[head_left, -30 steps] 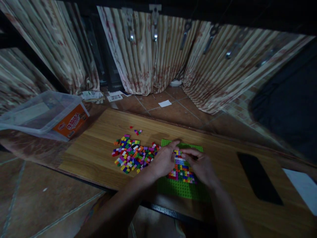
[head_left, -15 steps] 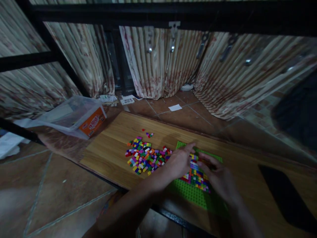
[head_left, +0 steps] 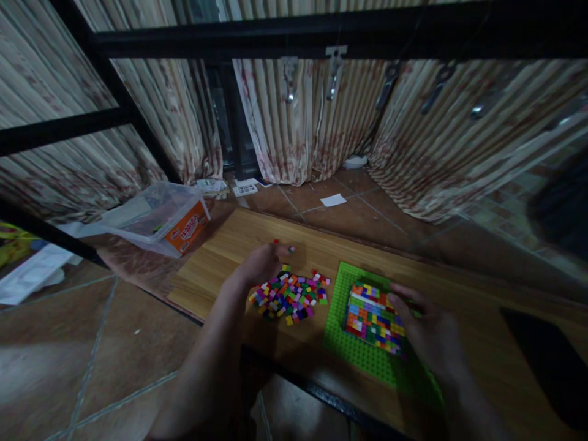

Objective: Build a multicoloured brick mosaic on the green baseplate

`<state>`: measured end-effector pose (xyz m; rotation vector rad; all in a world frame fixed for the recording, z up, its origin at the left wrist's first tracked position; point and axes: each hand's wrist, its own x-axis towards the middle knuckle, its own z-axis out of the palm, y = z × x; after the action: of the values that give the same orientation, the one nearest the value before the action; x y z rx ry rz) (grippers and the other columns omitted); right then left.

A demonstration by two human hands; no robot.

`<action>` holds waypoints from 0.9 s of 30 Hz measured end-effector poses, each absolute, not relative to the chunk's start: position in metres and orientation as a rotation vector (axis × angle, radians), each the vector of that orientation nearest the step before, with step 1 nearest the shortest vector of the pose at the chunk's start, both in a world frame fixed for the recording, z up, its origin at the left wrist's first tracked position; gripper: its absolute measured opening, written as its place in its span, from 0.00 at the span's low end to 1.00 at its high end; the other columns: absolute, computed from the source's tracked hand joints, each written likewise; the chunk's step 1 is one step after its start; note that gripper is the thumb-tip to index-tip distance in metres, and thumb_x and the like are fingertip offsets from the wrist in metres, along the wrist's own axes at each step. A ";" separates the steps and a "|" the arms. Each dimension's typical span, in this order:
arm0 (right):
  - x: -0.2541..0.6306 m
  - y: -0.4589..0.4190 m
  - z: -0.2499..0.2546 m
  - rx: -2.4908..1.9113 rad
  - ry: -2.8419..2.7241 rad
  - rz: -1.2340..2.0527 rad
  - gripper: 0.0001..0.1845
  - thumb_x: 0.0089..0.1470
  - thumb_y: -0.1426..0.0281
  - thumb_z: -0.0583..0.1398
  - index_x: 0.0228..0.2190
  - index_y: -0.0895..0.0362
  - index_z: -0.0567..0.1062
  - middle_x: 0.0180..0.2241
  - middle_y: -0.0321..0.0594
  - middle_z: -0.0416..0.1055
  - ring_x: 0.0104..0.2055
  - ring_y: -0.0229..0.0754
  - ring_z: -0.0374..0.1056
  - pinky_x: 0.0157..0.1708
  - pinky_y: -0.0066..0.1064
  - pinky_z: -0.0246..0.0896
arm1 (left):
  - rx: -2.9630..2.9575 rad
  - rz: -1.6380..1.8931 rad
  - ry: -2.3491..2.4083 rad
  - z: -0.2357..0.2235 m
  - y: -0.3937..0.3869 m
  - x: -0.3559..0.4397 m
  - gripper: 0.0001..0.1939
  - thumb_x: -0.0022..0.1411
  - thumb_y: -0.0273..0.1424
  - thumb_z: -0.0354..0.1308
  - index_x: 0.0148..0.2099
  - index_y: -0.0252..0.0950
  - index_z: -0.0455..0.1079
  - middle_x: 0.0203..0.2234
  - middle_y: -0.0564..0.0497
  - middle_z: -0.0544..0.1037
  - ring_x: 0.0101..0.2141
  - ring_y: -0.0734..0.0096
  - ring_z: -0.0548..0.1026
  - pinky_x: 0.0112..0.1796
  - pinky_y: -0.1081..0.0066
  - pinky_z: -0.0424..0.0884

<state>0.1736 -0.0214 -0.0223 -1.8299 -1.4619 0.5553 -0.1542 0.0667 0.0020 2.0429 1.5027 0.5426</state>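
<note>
My left hand (head_left: 264,264) reaches over the far left side of a pile of small colourful toy bricks (head_left: 294,297). Its index finger points at a little cluster of bricks (head_left: 291,250) lying just beyond the pile; the other fingers are mostly hidden behind the hand. On the right, a green studded baseplate (head_left: 337,300) carries a block of tightly packed multicoloured bricks (head_left: 374,318). My right hand (head_left: 427,324) is beside this block's right edge, thumb and fingers apart, with the thumb close to or touching the bricks.
A clear plastic box (head_left: 158,217) with an orange label stands left of the wooden board (head_left: 220,245). A dark flat object (head_left: 542,361) lies at the right. Black metal bars (head_left: 294,37) with hanging clips cross above, before striped curtains. Papers (head_left: 333,199) lie beyond the board.
My left hand has moved left from the baseplate to the loose bricks, uncovering the packed block. My right hand stays by the block's right side. The view has shifted slightly.
</note>
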 end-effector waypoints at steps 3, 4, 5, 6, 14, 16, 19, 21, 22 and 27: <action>0.173 -0.022 -0.023 -1.808 -1.506 0.506 0.20 0.51 0.53 0.58 0.40 0.51 0.78 0.43 0.41 0.76 0.46 0.51 0.71 0.49 0.44 0.64 | 2.154 0.404 1.417 0.007 0.064 -0.161 0.15 0.51 0.23 0.57 0.42 0.34 0.75 0.39 0.46 0.80 0.42 0.63 0.76 0.47 0.68 0.69; 0.173 -0.023 -0.024 -1.803 -1.516 0.496 0.20 0.51 0.53 0.58 0.40 0.50 0.78 0.43 0.41 0.76 0.46 0.51 0.71 0.49 0.44 0.64 | 2.190 0.390 1.380 0.007 0.063 -0.161 0.14 0.50 0.23 0.58 0.41 0.34 0.75 0.40 0.46 0.79 0.43 0.63 0.75 0.48 0.67 0.69; 0.173 -0.023 -0.024 -1.802 -1.523 0.491 0.19 0.51 0.53 0.58 0.40 0.50 0.78 0.44 0.41 0.76 0.46 0.50 0.71 0.48 0.43 0.64 | 2.222 0.384 1.347 0.008 0.062 -0.160 0.14 0.49 0.23 0.59 0.41 0.33 0.76 0.40 0.45 0.79 0.43 0.62 0.75 0.49 0.67 0.68; 0.173 -0.023 -0.024 -1.803 -1.525 0.489 0.19 0.52 0.53 0.58 0.40 0.50 0.78 0.44 0.41 0.76 0.46 0.50 0.71 0.48 0.43 0.64 | 2.248 0.380 1.323 0.008 0.062 -0.160 0.14 0.49 0.23 0.60 0.40 0.33 0.76 0.40 0.45 0.79 0.44 0.61 0.74 0.49 0.66 0.67; 0.174 -0.025 -0.024 -1.788 -1.530 0.524 0.20 0.52 0.52 0.58 0.40 0.50 0.78 0.45 0.41 0.75 0.47 0.51 0.71 0.48 0.44 0.63 | 2.290 0.336 1.266 0.009 0.058 -0.158 0.16 0.47 0.19 0.59 0.40 0.37 0.78 0.42 0.47 0.78 0.47 0.60 0.72 0.52 0.62 0.65; 0.173 -0.024 -0.023 -1.791 -1.521 0.533 0.20 0.51 0.52 0.58 0.39 0.50 0.78 0.45 0.41 0.75 0.47 0.51 0.70 0.48 0.44 0.63 | 2.296 0.335 1.273 0.008 0.057 -0.156 0.15 0.47 0.21 0.60 0.38 0.38 0.78 0.41 0.47 0.78 0.48 0.59 0.72 0.52 0.61 0.64; 0.172 -0.024 -0.023 -1.774 -1.531 0.538 0.20 0.51 0.52 0.57 0.39 0.51 0.78 0.45 0.42 0.75 0.47 0.50 0.70 0.49 0.43 0.62 | 2.311 0.355 1.272 0.005 0.056 -0.154 0.11 0.48 0.23 0.61 0.35 0.39 0.79 0.40 0.47 0.78 0.49 0.58 0.70 0.52 0.59 0.64; 0.172 -0.023 -0.023 -1.773 -1.546 0.534 0.20 0.52 0.53 0.57 0.39 0.51 0.78 0.45 0.42 0.74 0.47 0.50 0.70 0.49 0.42 0.62 | 2.307 0.395 1.270 0.004 0.056 -0.154 0.08 0.49 0.24 0.62 0.34 0.38 0.79 0.41 0.46 0.77 0.50 0.57 0.69 0.53 0.58 0.63; 0.172 -0.023 -0.023 -1.778 -1.550 0.532 0.19 0.52 0.53 0.57 0.39 0.51 0.78 0.45 0.41 0.74 0.48 0.49 0.70 0.49 0.42 0.62 | 2.299 0.423 1.258 0.004 0.056 -0.154 0.07 0.49 0.25 0.62 0.33 0.38 0.78 0.41 0.46 0.77 0.50 0.58 0.70 0.53 0.58 0.63; 0.172 -0.023 -0.022 -1.739 -1.521 0.502 0.18 0.53 0.55 0.57 0.39 0.52 0.78 0.44 0.42 0.75 0.46 0.49 0.70 0.48 0.42 0.63 | 2.108 0.563 1.075 0.015 0.055 -0.149 0.05 0.56 0.30 0.59 0.32 0.34 0.75 0.34 0.48 0.78 0.39 0.66 0.74 0.46 0.65 0.68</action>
<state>0.1723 -0.0229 -0.0222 -1.7389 -1.5207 0.5018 -0.1490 0.0547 0.0153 2.1080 1.0754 0.5627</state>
